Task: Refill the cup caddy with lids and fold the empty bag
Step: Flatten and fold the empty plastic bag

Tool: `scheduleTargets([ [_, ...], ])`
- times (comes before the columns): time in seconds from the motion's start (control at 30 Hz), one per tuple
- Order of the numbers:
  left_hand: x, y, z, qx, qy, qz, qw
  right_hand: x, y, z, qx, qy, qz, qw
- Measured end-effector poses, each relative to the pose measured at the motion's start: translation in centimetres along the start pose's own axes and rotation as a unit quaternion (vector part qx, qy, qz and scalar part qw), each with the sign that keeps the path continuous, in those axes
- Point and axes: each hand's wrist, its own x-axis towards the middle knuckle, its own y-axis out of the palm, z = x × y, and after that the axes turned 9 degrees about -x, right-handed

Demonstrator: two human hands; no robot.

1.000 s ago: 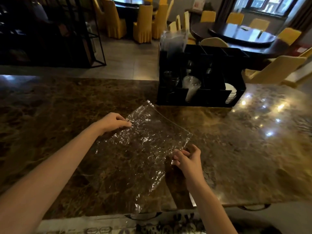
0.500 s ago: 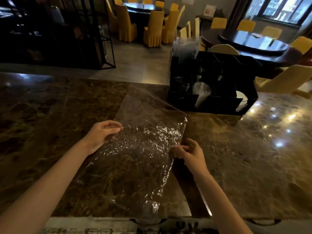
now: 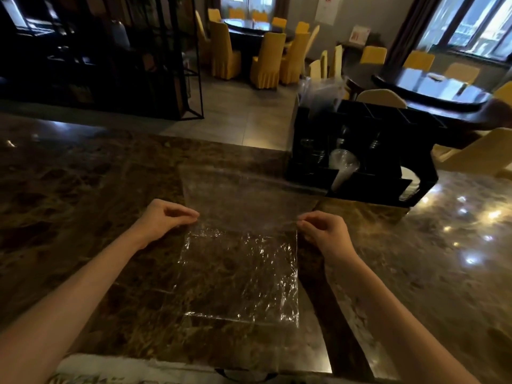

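Light: dim; daylight admitted via windows, upper right.
Glare: spots seen on countertop, right.
Edges: bent by wide-angle distortion.

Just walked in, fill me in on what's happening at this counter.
A person is folding an empty clear plastic bag on the marble counter. The left hand and the right hand each pinch a side edge of it, with the far half lifted off the stone and the near half lying flat. The black cup caddy stands behind to the right, holding clear cups and lids.
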Motion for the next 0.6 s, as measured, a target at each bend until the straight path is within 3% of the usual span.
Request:
scheduleTargets([
  [0.13, -0.1, -0.1, -0.1, 0.022, 0.039, -0.014, 0.999, 0.3, -0.4, -0.1, -0.081, -0.063, -0.008, 0.995],
  [0.37, -2.1, 0.2, 1.1, 0.123, 0.15, -0.044, 0.98, -2.1, -0.6, -0.4, -0.202, -0.253, -0.014, 0.946],
  [0.6, -3.5, 0.1, 3.0, 0.208, 0.192, -0.056, 0.957, -4.7, 1.1, -2.0, -0.281, -0.311, -0.026, 0.908],
])
